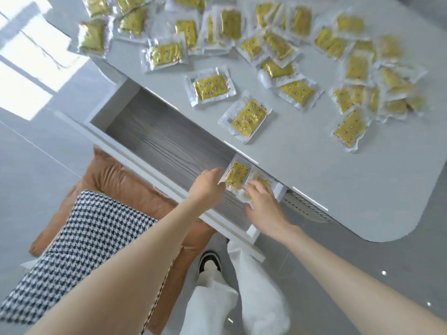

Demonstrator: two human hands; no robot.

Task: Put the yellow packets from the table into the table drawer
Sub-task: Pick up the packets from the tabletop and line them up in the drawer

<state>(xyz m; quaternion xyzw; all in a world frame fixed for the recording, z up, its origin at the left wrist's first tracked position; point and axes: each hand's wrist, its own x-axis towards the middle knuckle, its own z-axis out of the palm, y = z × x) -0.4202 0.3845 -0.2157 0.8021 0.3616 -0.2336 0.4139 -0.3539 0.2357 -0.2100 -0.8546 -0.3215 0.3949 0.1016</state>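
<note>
The table drawer (167, 143) stands pulled out under the white table (302, 165), its grey wood-grain floor mostly bare. At its right end lie two yellow packets in clear wrappers. My left hand (208, 187) holds the left packet (235, 176) by its edge. My right hand (262, 205) lies over the right packet (262, 181), fingers on it; most of that packet is hidden. Several more yellow packets (249, 117) are scattered over the tabletop.
A tan leather chair seat (116, 180) with a houndstooth cushion (79, 247) sits left of the drawer front. My white trousers and a black-and-white shoe (209, 262) stand on the grey floor below. The table's rounded corner (387, 233) is at the right.
</note>
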